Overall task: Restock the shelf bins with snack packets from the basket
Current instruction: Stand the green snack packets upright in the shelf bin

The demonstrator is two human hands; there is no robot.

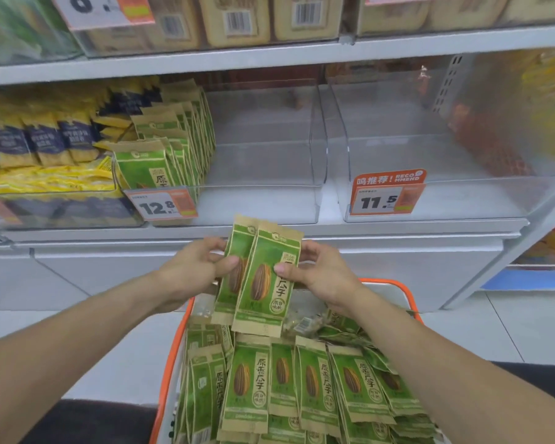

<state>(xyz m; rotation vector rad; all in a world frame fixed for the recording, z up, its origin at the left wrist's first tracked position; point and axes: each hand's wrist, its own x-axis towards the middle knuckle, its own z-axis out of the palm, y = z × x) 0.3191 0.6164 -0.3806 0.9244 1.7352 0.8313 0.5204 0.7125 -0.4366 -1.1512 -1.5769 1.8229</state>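
Both hands hold a small stack of green sunflower-seed packets (263, 302) upright above the basket. My left hand (194, 267) grips the stack's left side, thumb on the front. My right hand (321, 270) pinches its right side. Below, the orange-rimmed basket (412, 299) is full of several more green packets (302, 386). On the shelf ahead, a clear bin (269, 200) with a 12.8 price tag (161, 205) has a row of the same green packets (170, 149) standing at its left end; the remainder of it shows bare.
A second clear bin (430, 200) with an 11.5 tag (386, 197) stands to the right, with reddish packets (491, 149) behind its far wall. Yellow and navy packets (45, 155) fill the bin at left. Tan boxes (237, 20) sit on the shelf above. White floor tiles (494, 325) lie at right.
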